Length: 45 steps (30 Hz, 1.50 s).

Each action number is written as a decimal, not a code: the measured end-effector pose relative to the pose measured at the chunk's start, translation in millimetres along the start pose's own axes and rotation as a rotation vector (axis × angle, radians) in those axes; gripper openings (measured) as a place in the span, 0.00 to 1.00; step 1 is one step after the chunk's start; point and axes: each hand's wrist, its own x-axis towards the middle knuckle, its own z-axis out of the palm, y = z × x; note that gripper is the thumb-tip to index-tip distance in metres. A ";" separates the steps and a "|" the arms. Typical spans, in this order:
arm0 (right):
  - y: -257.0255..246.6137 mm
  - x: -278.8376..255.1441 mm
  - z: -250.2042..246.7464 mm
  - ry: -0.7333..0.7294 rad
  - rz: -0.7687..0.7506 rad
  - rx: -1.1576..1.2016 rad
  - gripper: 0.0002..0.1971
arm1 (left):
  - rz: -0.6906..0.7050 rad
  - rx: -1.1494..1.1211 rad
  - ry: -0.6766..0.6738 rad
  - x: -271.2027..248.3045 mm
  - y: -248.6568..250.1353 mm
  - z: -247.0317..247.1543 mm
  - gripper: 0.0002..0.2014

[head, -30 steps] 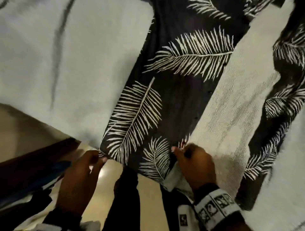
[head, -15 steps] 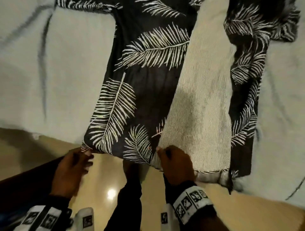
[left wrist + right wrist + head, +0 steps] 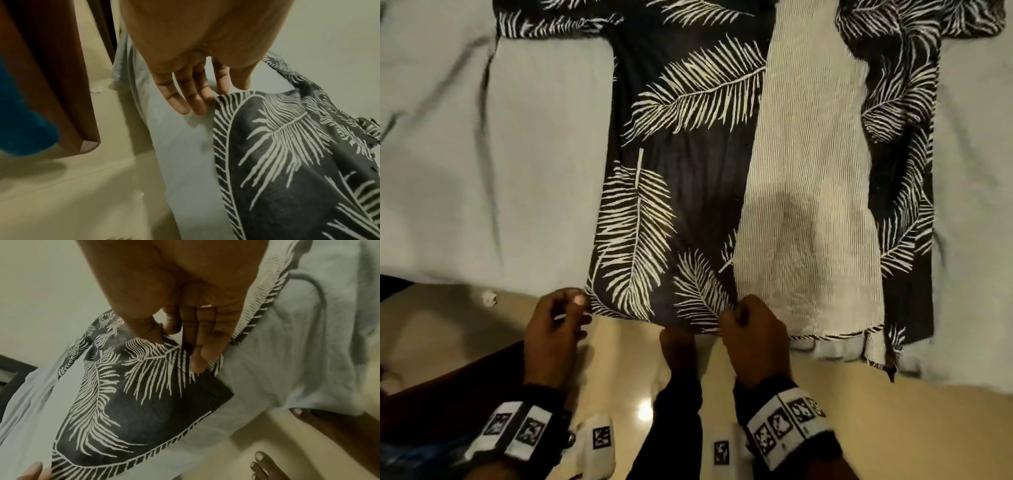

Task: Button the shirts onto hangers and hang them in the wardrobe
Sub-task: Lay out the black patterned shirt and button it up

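Bare bedsheet (image 3: pixel 500 164) lies open left of the shirt (image 3: pixel 681 171); a brown panel (image 3: pixel 51 81) crowds the left hand (image 3: pixel 551 339).

The head view is dim and warm-tinted, with one small bright glare spot on the glossy floor (image 3: pixel 645 409) between the wrists, probably a ceiling lamp mirrored there, and soft shadows spreading from the left hand (image 3: pixel 553 330) and right hand (image 3: pixel 751 337) onto it. Wide-angle bending curves the bed sheet (image 3: pixel 482 171) at the frame edges, and the leaf-print shirt (image 3: pixel 674 144) is softly smeared toward the top. Both wrist views are grainy and greenish, with the palm close to the lens out of focus and the shirt's pattern sharper beyond the fingers (image 3: pixel 191 99).
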 end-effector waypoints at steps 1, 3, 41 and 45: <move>2.4 0.4 1.0 0.022 0.016 0.072 0.11 | 0.026 0.037 -0.014 0.8 1.9 2.8 0.03; 6.1 1.7 5.3 0.031 0.054 0.179 0.09 | 0.056 0.124 -0.019 3.3 6.0 4.7 0.04; -2.1 41.0 3.0 -0.136 0.062 -0.311 0.24 | -0.054 0.070 -0.135 8.5 -23.0 -17.8 0.07; 14.9 29.0 7.7 -0.203 0.121 -0.274 0.25 | -0.111 0.152 -0.082 6.6 -19.4 -18.0 0.14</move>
